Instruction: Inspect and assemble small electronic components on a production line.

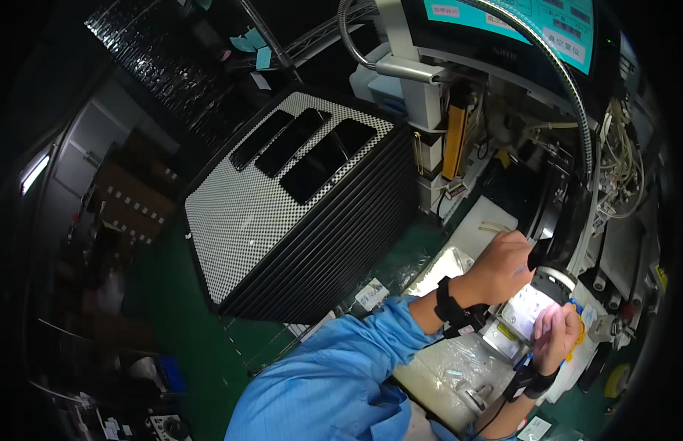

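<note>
Head view: a small white lit part (527,309) is seen directly under the ring lamp (555,283). It is cupped from below by the right hand (556,339), while the lamp's upper-left side is gripped by the left hand (503,266).

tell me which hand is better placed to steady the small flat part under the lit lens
Right, probably: the right hand already touches the flat part under the lens. The left hand sits higher, beside the lens housing.

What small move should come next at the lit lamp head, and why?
Probably steady the part under the lamp head before anything else: the left hand rests by the lamp head, the right hand cups the part's edge, and glare hides its surface.
</note>
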Tool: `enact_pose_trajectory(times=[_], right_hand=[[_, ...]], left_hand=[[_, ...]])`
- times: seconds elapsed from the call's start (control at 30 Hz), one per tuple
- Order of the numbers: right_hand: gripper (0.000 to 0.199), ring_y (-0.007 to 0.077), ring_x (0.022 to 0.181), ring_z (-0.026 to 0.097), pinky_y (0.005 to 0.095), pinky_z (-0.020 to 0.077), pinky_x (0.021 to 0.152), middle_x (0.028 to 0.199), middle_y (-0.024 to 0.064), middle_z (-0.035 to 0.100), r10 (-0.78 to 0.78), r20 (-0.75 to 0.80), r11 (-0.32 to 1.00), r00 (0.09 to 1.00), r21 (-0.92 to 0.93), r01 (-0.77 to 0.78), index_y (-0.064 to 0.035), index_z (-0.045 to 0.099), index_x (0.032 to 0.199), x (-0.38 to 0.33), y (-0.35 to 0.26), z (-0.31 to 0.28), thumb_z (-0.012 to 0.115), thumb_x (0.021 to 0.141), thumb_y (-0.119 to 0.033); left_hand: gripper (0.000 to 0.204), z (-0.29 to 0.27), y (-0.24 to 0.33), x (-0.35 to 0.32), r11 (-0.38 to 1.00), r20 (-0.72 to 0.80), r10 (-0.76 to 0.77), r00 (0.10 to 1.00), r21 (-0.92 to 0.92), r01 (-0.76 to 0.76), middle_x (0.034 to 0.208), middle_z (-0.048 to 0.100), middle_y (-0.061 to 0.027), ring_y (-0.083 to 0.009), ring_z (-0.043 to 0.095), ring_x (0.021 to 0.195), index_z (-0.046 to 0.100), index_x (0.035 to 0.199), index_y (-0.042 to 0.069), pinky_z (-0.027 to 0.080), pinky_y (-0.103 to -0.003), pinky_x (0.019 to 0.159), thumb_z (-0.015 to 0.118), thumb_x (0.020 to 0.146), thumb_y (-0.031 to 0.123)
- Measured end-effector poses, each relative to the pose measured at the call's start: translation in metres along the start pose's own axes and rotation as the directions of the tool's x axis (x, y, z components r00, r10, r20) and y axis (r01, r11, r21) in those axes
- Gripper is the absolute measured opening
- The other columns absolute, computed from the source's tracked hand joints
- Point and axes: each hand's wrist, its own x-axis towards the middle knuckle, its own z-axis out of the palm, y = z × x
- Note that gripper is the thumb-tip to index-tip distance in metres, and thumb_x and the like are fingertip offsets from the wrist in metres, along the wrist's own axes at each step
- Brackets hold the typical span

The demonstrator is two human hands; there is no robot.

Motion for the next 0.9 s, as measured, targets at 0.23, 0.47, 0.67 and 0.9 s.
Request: enact_pose_trajectory(times=[0.23, 0.47, 0.67, 0.9], right_hand=[[0.015, 0.0065, 0.055, 0.046, 0.022, 0.0387, 0.047, 0.068, -0.0026, 0.049, 0.036, -0.148, 0.998, 0.988, -0.037, -0.042, -0.0097, 0.051, 0.085, -0.001, 0.003, 0.002, 0.058, 0.099, -0.01], [0.019, 0.0059, 0.054, 0.05, 0.0227, 0.0404, 0.049, 0.062, -0.0027, 0.054, 0.064, 0.017, 0.974, 0.998, -0.217, -0.058, -0.0081, 0.055, 0.077, 0.01, 0.004, 0.02, 0.061, 0.095, -0.008], [0.025, 0.0038, 0.055, 0.049, 0.0219, 0.0385, 0.052, 0.063, -0.0044, 0.053, -0.016, -0.043, 0.971, 0.999, -0.238, 0.006, -0.0061, 0.057, 0.076, -0.014, -0.04, 0.027, 0.062, 0.099, -0.014], [0.031, 0.0019, 0.055, 0.043, 0.0224, 0.033, 0.05, 0.061, -0.0057, 0.049, 0.007, -0.277, 0.858, 0.961, -0.492, -0.148, -0.0052, 0.056, 0.07, -0.158, -0.042, -0.042, 0.065, 0.098, -0.014]], left_hand=[[0.011, -0.044, 0.0, -0.054, 0.989, 0.076, -0.133, 0.988, 0.08, 0.127, 0.075, 0.059, -0.0149, -0.0316, 0.058, 0.071, 0.065, 0.081, 0.0, 0.045, -0.039, 0.065, 0.066, 0.088, 0.008], [0.012, -0.089, 0.036, -0.15, 0.923, 0.178, -0.199, 0.964, 0.364, 0.124, 0.076, 0.063, -0.0146, -0.0334, 0.061, 0.072, 0.064, 0.077, 0.001, 0.049, -0.041, 0.067, 0.071, 0.084, 0.007], [0.014, -0.082, 0.026, -0.193, 0.924, 0.258, -0.174, 0.95, 0.376, 0.068, 0.078, 0.063, -0.0139, -0.0343, 0.061, 0.076, 0.062, 0.074, 0.001, 0.049, -0.042, 0.07, 0.073, 0.081, 0.006], [0.015, -0.075, 0.021, -0.204, 0.899, 0.269, -0.109, 0.957, 0.437, -0.02, 0.08, 0.058, -0.0088, -0.0317, 0.057, 0.078, 0.061, 0.072, 0.006, 0.044, -0.042, 0.072, 0.073, 0.08, 0.009]])
